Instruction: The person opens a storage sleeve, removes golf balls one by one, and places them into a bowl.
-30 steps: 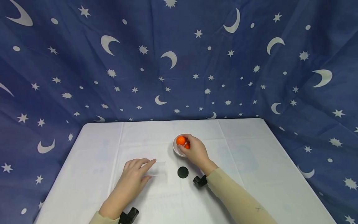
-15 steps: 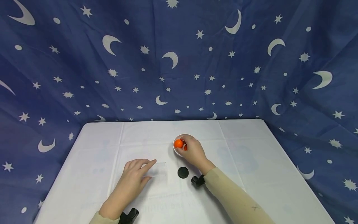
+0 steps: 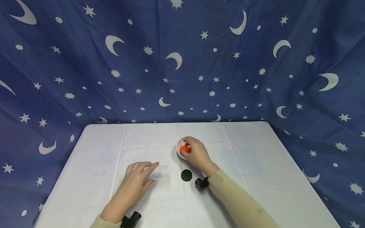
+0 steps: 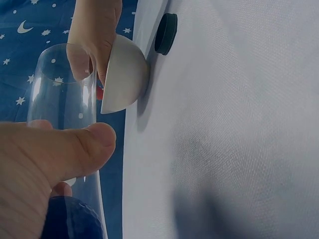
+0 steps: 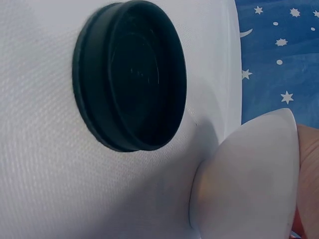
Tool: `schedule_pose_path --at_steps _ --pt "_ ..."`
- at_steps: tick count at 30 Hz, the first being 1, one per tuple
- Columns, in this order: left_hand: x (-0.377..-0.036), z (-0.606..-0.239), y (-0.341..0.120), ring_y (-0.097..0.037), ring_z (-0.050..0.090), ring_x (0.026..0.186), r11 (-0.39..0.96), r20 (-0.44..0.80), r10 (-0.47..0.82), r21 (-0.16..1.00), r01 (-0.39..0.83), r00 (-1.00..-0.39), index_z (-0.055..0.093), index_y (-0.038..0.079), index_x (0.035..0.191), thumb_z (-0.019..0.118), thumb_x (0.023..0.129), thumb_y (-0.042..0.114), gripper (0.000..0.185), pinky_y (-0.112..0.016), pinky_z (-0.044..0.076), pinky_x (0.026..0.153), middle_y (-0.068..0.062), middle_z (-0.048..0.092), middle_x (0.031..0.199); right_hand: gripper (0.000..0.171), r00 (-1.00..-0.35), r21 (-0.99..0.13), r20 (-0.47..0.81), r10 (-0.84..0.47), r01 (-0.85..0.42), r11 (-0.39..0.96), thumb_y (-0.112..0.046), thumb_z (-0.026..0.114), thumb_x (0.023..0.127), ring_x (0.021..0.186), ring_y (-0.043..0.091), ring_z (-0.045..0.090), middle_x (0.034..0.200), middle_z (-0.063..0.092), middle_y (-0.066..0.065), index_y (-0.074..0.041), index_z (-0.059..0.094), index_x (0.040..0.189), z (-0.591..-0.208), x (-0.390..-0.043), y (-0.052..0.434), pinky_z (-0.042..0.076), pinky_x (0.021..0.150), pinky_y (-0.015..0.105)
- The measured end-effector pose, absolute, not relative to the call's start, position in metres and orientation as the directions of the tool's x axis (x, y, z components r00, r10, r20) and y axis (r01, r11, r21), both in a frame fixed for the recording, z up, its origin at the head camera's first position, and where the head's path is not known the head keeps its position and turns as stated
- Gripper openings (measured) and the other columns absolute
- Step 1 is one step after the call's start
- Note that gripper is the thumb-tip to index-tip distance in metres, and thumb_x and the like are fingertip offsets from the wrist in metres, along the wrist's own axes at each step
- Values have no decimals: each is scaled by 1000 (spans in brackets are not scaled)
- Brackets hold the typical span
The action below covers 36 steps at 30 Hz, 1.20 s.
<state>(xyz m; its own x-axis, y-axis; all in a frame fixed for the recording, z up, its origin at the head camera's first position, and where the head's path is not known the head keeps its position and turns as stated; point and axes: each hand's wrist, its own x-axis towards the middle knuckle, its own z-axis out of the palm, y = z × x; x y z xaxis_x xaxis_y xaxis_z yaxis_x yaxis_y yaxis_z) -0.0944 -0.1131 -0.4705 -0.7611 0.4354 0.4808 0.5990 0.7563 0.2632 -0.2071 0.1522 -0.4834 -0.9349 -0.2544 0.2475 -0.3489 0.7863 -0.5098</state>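
My left hand (image 3: 135, 182) holds a clear cylindrical jar (image 3: 162, 172), its open end turned to the right toward the bowl. In the left wrist view, the thumb lies across the jar's wall, and something dark blue shows at its lower end; whether it is inside, I cannot tell. My right hand (image 3: 198, 155) reaches into a small white bowl (image 3: 179, 153), thumb and fingers curled about a glossy orange-red ball (image 3: 184, 149). A firm grip on it cannot be made out. The bowl's right side is hidden by this hand.
A round dark green lid (image 3: 186, 175) lies on the white tablecloth (image 3: 251, 152) between the hands, hollow side up in the right wrist view. A blue curtain (image 3: 194, 63) with moons and stars hangs behind the table. Both wrists wear black cameras.
Inside the bowl, the right fingers have shifted slightly and the orange ball has moved about; two balls showed earlier, one shows now. The left hand and jar have stayed put.
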Motion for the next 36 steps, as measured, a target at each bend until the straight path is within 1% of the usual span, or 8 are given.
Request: schedule_pose_path --at_steps 6,10,14,19,23,26,29,36 --pt "-94 -470 -113 -28 55 107 753 485 437 265 603 -758 62 17 130 86 68 11 67 -48 37 92 -2 61 113 37 -940 -521 245 -239 -335 785 -23 71 84 88 17 53 109 65 0 -13 66 119 -472 -200 154 44 82 33" --pt "-95 -470 -113 -28 54 107 754 484 436 264 601 -759 61 17 131 86 69 12 67 -48 37 92 -2 60 113 40 -944 -587 250 -213 -323 742 -27 72 85 99 22 56 112 64 -1 -13 64 122 -458 -188 154 47 85 35" --pt "-96 -470 -113 -28 54 107 755 484 433 266 600 -760 62 17 130 86 69 11 66 -48 37 92 -3 61 113 44 -942 -646 264 -209 -333 687 -31 73 86 108 17 56 114 64 -5 -15 62 125 -447 -178 154 46 94 37" --pt "-97 -469 -113 -29 54 106 752 482 434 271 600 -761 62 17 130 86 69 11 66 -48 37 92 -3 61 113 43 -924 -689 305 -232 -382 616 -31 75 85 107 10 58 113 64 -7 -16 62 123 -441 -167 156 45 97 34" --pt "-98 -468 -113 -29 54 106 748 483 436 276 604 -760 62 16 130 86 69 10 65 -48 37 92 -3 61 113 41 -914 -730 312 -258 -405 551 -33 75 85 106 12 59 114 64 -6 -16 63 120 -440 -158 158 48 95 38" --pt "-98 -467 -113 -30 54 107 748 482 438 273 605 -759 62 16 130 86 69 10 65 -49 37 92 -3 60 113 46 -909 -760 297 -292 -411 504 -39 75 84 108 12 59 115 64 -4 -15 63 121 -442 -151 160 48 94 42" --pt "-98 -466 -112 -30 54 107 748 482 437 273 605 -759 62 16 130 86 70 10 65 -49 37 92 -3 60 113 53 -901 -775 278 -334 -416 477 -45 74 82 108 10 58 116 64 -5 -16 61 125 -446 -145 162 47 95 40" --pt "-99 -467 -111 -30 55 106 743 484 438 279 609 -757 62 16 130 85 70 10 64 -49 37 92 -3 61 113 60 -880 -800 257 -400 -426 423 -46 76 81 105 20 59 117 63 -8 -13 59 128 -458 -134 162 46 94 42"
